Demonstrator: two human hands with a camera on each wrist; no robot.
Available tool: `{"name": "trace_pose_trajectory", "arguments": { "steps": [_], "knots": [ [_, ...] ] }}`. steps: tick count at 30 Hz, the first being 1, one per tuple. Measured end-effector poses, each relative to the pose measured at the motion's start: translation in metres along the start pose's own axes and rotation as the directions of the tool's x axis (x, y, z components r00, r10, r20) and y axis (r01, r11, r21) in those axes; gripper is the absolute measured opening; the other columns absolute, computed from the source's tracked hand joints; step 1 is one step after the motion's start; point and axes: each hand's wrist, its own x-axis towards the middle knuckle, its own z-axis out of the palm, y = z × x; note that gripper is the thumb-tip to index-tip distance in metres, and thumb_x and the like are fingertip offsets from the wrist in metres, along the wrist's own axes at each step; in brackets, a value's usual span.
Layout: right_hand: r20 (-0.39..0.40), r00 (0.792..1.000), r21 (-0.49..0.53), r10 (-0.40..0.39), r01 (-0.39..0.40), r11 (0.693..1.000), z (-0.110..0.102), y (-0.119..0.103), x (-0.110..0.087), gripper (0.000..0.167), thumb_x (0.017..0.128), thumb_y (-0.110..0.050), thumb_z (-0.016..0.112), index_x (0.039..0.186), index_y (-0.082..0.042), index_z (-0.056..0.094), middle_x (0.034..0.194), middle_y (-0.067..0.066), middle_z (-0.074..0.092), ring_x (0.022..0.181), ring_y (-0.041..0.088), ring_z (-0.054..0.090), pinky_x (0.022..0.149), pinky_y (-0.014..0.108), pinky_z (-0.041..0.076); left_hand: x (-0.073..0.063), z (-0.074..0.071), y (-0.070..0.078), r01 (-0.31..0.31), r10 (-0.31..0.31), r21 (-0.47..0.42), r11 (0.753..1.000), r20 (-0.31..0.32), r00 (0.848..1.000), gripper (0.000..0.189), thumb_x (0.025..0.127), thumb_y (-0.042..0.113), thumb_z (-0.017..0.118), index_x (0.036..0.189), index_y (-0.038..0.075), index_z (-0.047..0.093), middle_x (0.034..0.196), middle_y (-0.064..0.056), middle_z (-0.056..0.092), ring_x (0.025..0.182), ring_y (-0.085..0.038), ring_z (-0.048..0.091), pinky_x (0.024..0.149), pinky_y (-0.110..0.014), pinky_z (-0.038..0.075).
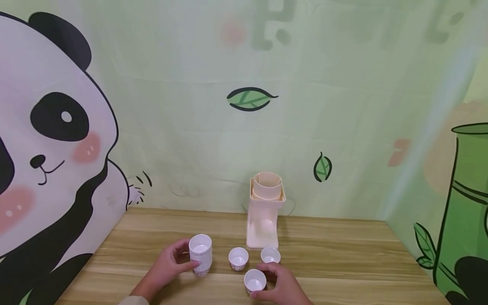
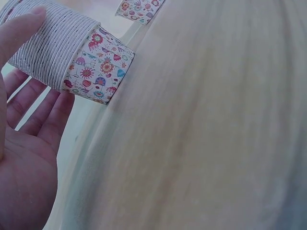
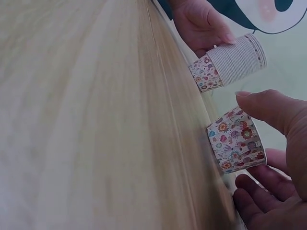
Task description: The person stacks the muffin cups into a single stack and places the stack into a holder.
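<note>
My left hand [image 1: 171, 262] grips a tall nested stack of white paper cups [image 1: 201, 254], thumb in front and fingers behind. In the left wrist view the lowest cup of the stack [image 2: 98, 67] shows a colourful flower print, its base at the tabletop. A single paper cup [image 1: 254, 280], upright on the table, sits between the thumb and fingers of my right hand [image 1: 282, 286]. The right wrist view shows the same print on this cup [image 3: 237, 141], with the thumb at its rim. Behind it stand two more paper cups, one to the left [image 1: 238, 258] and one to the right [image 1: 270, 255].
A pale pink holder [image 1: 263, 220] with a round tube [image 1: 267, 186] in its top stands at the back of the wooden table [image 1: 331, 250]. Close behind the table hangs a green backdrop [image 1: 183, 140] printed with a panda and leaves.
</note>
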Motion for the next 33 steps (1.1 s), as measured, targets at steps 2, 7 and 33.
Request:
{"name": "trace_pose_trajectory", "arguments": {
  "steps": [2,7,33],
  "knots": [
    [0.004,1.000,-0.015,-0.005,0.005,1.000,0.0001,0.0000,0.0003,0.063,0.074,-0.019,0.093,0.127,0.002,0.066,0.121,0.011,0.072,0.107,0.010,0.066,0.092,0.020,0.052,0.0001,0.0001,-0.0002,-0.007,0.007,0.002,1.000,0.000,1.000,0.057,0.086,0.007,0.081,0.134,-0.010,0.055,0.125,-0.031,0.064,0.106,0.000,0.067,0.095,-0.017,0.054],
    [0.010,1.000,-0.021,-0.008,0.008,1.000,0.0003,-0.0002,0.0003,0.064,0.074,-0.019,0.093,0.127,0.004,0.065,0.121,0.013,0.072,0.105,0.006,0.066,0.091,0.018,0.051,0.0004,0.0002,0.0000,-0.016,0.016,-0.005,1.000,0.003,1.000,0.057,0.087,0.006,0.081,0.134,-0.011,0.055,0.124,-0.032,0.065,0.106,-0.001,0.067,0.094,-0.017,0.054],
    [0.037,0.999,0.125,0.029,-0.033,0.992,0.0074,-0.0055,0.0025,0.054,0.076,-0.012,0.089,0.123,0.001,0.067,0.113,0.015,0.073,0.095,0.009,0.068,0.084,0.017,0.053,0.0001,-0.0005,-0.0004,-0.016,0.016,0.033,0.999,-0.006,1.000,0.056,0.086,0.009,0.081,0.133,-0.010,0.056,0.124,-0.030,0.066,0.106,0.001,0.066,0.095,-0.019,0.054]
  ]
}}
